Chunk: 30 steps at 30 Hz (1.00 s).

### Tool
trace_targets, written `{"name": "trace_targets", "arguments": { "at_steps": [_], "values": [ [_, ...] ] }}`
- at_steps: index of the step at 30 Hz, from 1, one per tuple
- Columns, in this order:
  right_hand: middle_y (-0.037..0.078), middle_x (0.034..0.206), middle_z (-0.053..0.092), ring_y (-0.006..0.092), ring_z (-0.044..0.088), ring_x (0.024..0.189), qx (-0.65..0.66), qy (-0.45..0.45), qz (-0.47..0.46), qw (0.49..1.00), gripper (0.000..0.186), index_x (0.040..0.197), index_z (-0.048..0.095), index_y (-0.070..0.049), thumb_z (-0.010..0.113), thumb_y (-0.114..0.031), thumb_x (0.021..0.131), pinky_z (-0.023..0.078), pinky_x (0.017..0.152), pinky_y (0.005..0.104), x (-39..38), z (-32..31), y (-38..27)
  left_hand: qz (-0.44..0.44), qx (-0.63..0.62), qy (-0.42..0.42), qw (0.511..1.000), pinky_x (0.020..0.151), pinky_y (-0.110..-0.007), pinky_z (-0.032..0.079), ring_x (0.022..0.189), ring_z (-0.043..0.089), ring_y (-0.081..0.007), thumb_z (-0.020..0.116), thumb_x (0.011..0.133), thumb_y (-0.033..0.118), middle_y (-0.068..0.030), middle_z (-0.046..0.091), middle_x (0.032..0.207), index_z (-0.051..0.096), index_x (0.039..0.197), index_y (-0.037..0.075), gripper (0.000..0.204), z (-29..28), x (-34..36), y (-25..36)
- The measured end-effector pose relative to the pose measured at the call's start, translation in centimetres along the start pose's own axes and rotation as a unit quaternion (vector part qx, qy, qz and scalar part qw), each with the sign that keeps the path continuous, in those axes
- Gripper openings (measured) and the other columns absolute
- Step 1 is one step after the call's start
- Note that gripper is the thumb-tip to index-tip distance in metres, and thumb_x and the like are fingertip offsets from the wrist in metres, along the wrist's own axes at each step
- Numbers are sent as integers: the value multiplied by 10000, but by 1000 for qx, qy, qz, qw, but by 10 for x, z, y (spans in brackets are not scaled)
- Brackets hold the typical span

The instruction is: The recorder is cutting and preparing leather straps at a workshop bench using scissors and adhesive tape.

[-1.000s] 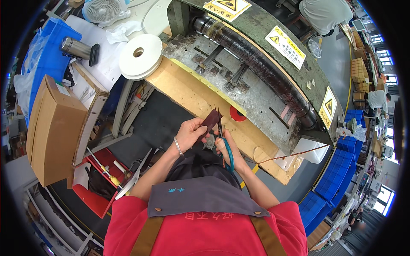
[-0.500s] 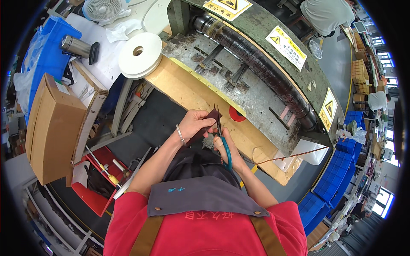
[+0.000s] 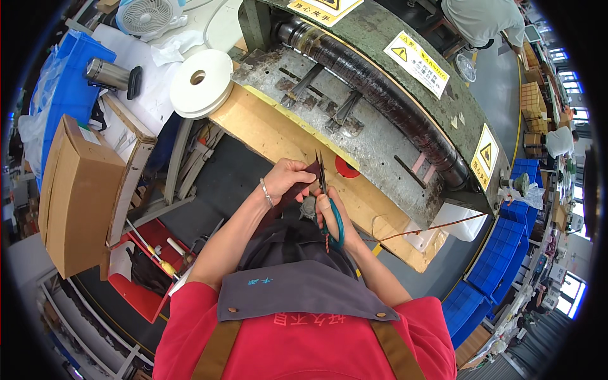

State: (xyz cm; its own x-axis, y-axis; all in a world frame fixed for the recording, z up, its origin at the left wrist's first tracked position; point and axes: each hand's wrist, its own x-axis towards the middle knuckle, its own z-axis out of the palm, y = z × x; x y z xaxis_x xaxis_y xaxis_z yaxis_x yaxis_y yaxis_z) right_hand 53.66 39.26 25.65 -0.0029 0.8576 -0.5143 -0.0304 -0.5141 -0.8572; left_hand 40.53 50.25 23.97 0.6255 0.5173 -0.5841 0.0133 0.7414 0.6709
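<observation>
My left hand pinches a dark maroon strip at chest height, fingers closed on it, with the strip hanging down beside my wrist. My right hand grips teal-handled scissors, blades pointing away from me and touching or very close to the strip's right edge. A red-and-black cord runs rightward from near the scissors. Both hands are over the front of a plywood ledge on a heavy green machine, near a red round part.
The green machine has a dark roller. White tape rolls, a cardboard box, steel flask and red container are left; blue bins are right. Two other people are farther off.
The maroon strip hangs further down between my wrists. My left hand has shifted slightly up, and the scissors stay against the strip with small movements of my right hand.
</observation>
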Motion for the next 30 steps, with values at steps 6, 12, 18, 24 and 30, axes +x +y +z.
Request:
{"name": "trace_targets", "arguments": {
  "at_steps": [6,12,18,24,30],
  "values": [
    [-17,666,374,41,374,541,-23,0,-33,999,356,986,394,-66,378,-401,870,334,472,177,4,-5,5,-33,-1,-14,999,379,-201,440,459,537,-108,579,736,99,-92,580,628,562,794,-36,148,1,0,5],
    [-18,661,369,40,358,502,-11,9,-37,999,360,973,401,-63,379,-407,868,317,437,177,3,-5,5,-38,-66,-65,995,417,-213,464,466,550,-125,576,746,104,-97,584,639,552,838,-35,168,-3,-6,6],
    [-17,663,372,42,370,522,-5,-1,-11,1000,359,986,397,-63,377,-402,867,326,451,180,1,-6,2,-26,-32,-64,997,400,-206,457,465,552,-121,565,777,135,-83,579,628,553,851,-18,170,-8,-7,1],
    [-26,664,368,39,362,538,-30,-2,-26,999,359,1001,395,-74,379,-406,866,317,466,179,3,-6,3,-24,-2,-39,999,364,-196,436,428,532,-109,564,785,160,-74,563,588,553,831,-9,175,-2,-6,0],
    [-51,634,350,27,334,510,-44,10,-38,998,347,965,408,-93,410,-422,855,276,433,178,4,-9,12,-24,-3,-32,999,338,-192,416,416,520,-95,578,776,175,-55,544,564,555,815,-2,183,-5,-6,4]
  ]
}}
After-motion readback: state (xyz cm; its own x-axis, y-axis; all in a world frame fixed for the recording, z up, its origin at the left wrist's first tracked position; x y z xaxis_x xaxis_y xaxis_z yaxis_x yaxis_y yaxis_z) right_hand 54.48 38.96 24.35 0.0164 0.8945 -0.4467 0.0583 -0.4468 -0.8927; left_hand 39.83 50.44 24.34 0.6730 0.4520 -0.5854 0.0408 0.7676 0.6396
